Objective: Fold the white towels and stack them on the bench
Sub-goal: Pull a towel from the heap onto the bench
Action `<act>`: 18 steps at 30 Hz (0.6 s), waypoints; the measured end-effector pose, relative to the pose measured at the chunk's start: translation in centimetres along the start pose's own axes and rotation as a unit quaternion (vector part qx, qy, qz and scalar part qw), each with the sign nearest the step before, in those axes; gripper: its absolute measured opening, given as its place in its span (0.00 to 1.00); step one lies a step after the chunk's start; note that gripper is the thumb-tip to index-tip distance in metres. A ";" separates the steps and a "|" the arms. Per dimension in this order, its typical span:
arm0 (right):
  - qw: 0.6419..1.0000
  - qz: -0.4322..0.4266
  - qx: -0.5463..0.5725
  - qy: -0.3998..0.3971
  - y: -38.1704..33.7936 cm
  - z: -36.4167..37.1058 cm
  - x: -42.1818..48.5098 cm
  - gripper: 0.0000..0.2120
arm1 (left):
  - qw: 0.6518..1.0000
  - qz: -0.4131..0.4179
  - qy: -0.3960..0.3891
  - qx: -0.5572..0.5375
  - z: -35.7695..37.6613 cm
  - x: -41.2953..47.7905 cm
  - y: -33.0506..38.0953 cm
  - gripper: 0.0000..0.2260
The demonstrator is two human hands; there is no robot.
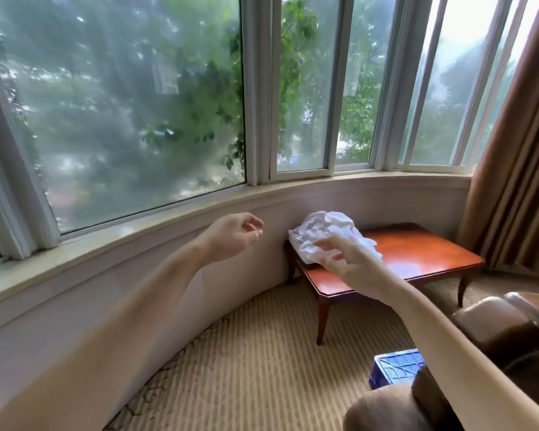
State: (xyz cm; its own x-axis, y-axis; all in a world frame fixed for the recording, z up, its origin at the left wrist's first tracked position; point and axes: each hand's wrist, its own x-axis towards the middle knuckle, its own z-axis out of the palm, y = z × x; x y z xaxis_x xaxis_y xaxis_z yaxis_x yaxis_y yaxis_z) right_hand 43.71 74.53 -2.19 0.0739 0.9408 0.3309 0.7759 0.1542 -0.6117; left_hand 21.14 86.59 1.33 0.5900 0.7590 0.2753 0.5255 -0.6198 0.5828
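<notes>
Nearest you, at the lower right, a brown upholstered armchair (492,318) fills the corner of the view, and a blue plastic crate (395,367) sits on the floor just beside its arm. The striped beige carpet (255,362) runs from there to the curved wall under the window.

Both your bare arms reach forward. Your right hand (352,262) is raised in front of the counter (417,256), its fingers (330,244) spread and relaxed, grasping nothing; from this angle you cannot tell whether the fingertips touch the cloth behind them. Your left hand (234,234) hangs in the air in front of the wall, well apart from the counter, with its fingers loosely curled and holding nothing.

The white towel (321,234) lies unfolded in a crumpled heap on the left end of the counter, close to the wall. The rest of the glossy reddish wood top is bare and shiny.

Beyond it a brown curtain (511,150) hangs at the right, and the bay window (255,88) curves round, with green leaves outside the glass.
</notes>
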 end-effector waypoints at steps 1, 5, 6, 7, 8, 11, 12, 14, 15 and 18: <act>1.000 0.008 0.003 0.002 0.7 0.5 1.1 0.11 | 1.000 -0.003 -0.005 -0.001 0.1 1.4 -0.9 0.10; 1.000 0.023 0.010 0.013 2.5 1.3 6.8 0.14 | 1.000 0.001 -0.010 -0.013 -0.2 8.0 -4.6 0.09; 0.999 0.027 0.013 0.021 2.8 1.3 8.6 0.14 | 1.000 0.005 -0.014 -0.019 -0.5 9.7 -5.4 0.09; 0.999 0.032 0.014 0.033 2.9 1.1 10.3 0.14 | 1.000 0.010 -0.018 -0.024 -0.9 11.6 -6.2 0.09; 0.998 0.038 0.015 0.045 3.0 0.9 12.1 0.13 | 0.999 0.015 -0.021 -0.028 -1.4 13.4 -6.9 0.09; 0.997 0.047 0.008 0.064 3.2 0.6 17.6 0.13 | 0.999 0.031 -0.024 -0.028 -3.2 18.3 -9.3 0.09; 0.996 0.048 0.008 0.068 3.2 0.6 19.3 0.13 | 0.999 0.038 -0.023 -0.025 -3.8 19.8 -10.0 0.09; 0.996 0.049 0.015 0.075 3.3 0.9 22.2 0.12 | 0.998 0.048 -0.024 -0.022 -4.7 22.3 -11.7 0.09; 0.996 0.050 0.017 0.076 3.5 1.2 23.5 0.12 | 0.998 0.050 -0.026 -0.021 -5.0 23.4 -12.6 0.09; 0.996 0.051 0.017 0.076 4.3 2.1 26.7 0.12 | 0.998 0.048 -0.041 -0.012 -4.9 26.3 -15.0 0.09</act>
State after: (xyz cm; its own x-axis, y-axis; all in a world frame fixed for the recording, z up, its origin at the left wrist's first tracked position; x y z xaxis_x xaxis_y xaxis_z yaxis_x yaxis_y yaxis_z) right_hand 47.69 100.93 2.49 0.2471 0.8962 0.3685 0.7385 0.0720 -0.6704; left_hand 25.75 116.89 3.59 0.6855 0.6773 0.2670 0.4508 -0.6829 0.5749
